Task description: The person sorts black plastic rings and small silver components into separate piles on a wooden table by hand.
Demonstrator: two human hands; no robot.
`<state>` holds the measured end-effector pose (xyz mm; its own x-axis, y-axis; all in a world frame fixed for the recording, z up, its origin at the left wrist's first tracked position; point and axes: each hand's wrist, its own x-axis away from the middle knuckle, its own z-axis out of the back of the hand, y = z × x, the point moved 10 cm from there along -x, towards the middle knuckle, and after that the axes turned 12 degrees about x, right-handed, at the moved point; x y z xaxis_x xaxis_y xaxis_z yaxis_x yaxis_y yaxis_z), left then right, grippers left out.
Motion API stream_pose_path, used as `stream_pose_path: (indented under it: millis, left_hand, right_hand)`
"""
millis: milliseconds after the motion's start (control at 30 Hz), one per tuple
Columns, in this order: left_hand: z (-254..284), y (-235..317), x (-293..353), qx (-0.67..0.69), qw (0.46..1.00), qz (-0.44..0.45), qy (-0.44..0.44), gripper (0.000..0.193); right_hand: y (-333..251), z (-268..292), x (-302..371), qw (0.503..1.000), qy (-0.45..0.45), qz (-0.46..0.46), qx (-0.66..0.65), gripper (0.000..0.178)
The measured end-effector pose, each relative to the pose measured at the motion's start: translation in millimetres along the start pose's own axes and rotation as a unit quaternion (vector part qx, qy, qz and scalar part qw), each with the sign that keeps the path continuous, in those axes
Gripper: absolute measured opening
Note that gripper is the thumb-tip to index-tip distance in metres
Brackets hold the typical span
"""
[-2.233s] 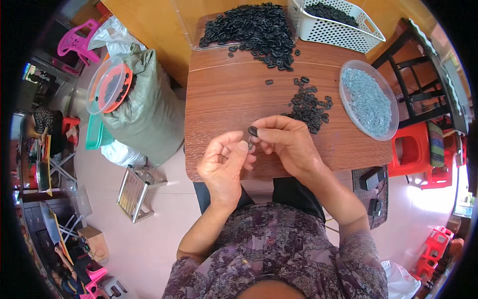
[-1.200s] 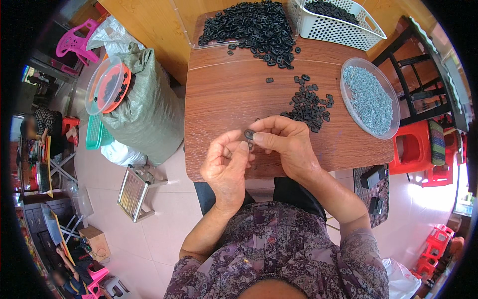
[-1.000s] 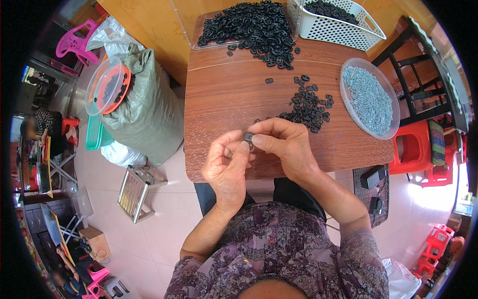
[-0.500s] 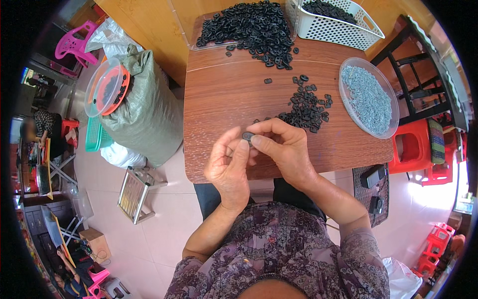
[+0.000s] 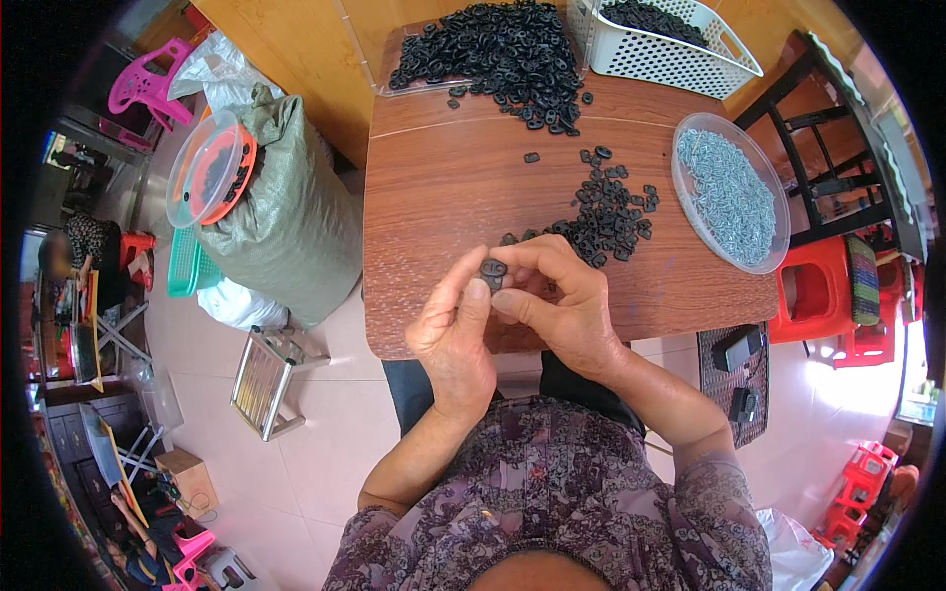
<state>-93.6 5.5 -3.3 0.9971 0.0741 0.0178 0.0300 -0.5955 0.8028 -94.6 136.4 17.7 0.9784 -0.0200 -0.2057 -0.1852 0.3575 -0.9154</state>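
A small black plastic piece [image 5: 494, 268], with what look like two openings in its face, is held up above the table's near edge. My left hand [image 5: 455, 335] pinches it between thumb and fingertips. My right hand [image 5: 570, 300] is closed at its other side, index finger against the piece and thumb just below; whether a second part is in those fingers cannot be made out. Just beyond my right hand lies a loose heap of small black flat pieces [image 5: 608, 219]. A larger mound of black oval pieces [image 5: 493, 61] covers the table's far side.
The brown wooden table [image 5: 443, 187] carries a round clear tub of small silvery screws [image 5: 727, 202] at right and a white perforated basket [image 5: 670, 67] of black pieces behind. Left stand a full green sack [image 5: 291, 217] with an orange bowl [image 5: 236, 187] on it and a metal stool [image 5: 268, 384]. Red stools [image 5: 813, 291] stand right.
The black piece has been turned in my fingertips, so its face with openings shows and more of it stands out. My right thumb has shifted slightly lower; both arms stay nearly in place.
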Motion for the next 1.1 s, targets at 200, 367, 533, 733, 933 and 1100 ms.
stream_pose_path:
  millis: [200, 367, 533, 733, 933, 1100]
  left_hand:
    - [1.4, -3.3, 2.1, 0.019, 1.000, 0.013, -0.019, 0.031]
    - [-1.9, 0.6, 5.4, 0.003, 1.000, 0.002, -0.029, 0.031]
    - [-2.5, 6.2, 7.7, -0.001, 0.998, -0.041, -0.046, 0.032]
    - [-5.2, 10.9, 10.7, -0.036, 0.995, -0.066, -0.060, 0.033]
    - [0.5, 11.4, 9.7, -0.054, 0.992, -0.096, -0.053, 0.032]
    - [-1.5, 13.1, 5.8, -0.059, 0.994, -0.070, -0.065, 0.032]
  right_hand:
    - [0.3, -1.1, 2.6, 1.000, 0.006, 0.013, 0.009, 0.034]
    - [-12.1, 3.8, 4.1, 0.996, 0.026, 0.078, 0.039, 0.033]
    - [-17.1, 6.9, 7.0, 0.994, 0.046, 0.091, 0.044, 0.032]
    - [-19.3, 7.6, 8.2, 0.993, 0.049, 0.100, 0.031, 0.031]
    - [-22.9, 12.5, 9.8, 0.991, 0.085, 0.099, 0.029, 0.033]
    - [-23.0, 9.7, 9.8, 0.992, 0.056, 0.102, 0.043, 0.031]
